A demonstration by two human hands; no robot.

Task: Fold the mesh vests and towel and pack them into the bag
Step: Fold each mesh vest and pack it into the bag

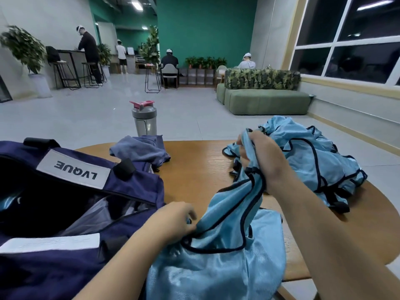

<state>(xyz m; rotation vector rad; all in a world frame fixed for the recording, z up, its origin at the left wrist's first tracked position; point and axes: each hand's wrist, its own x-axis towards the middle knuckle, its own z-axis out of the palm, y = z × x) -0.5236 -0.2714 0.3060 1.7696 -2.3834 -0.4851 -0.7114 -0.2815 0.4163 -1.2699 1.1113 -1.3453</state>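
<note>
Both hands on one light-blue mesh vest [218, 252] at the near edge of the wooden counter [194, 169]: right hand [259, 161] gripping its bunched upper part, left hand [175, 219] pinching the dark-trimmed edge. Left of this vest, open navy bag [75, 213]; right of it, heaped vests [313, 156]; beyond it, blue towel [142, 150] and shaker bottle [144, 119].

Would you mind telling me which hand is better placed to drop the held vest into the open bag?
Probably the left hand: it pinches the light blue mesh vest right beside the navy bag opening. The right hand grips the vest farther away, near the vest pile.
</note>
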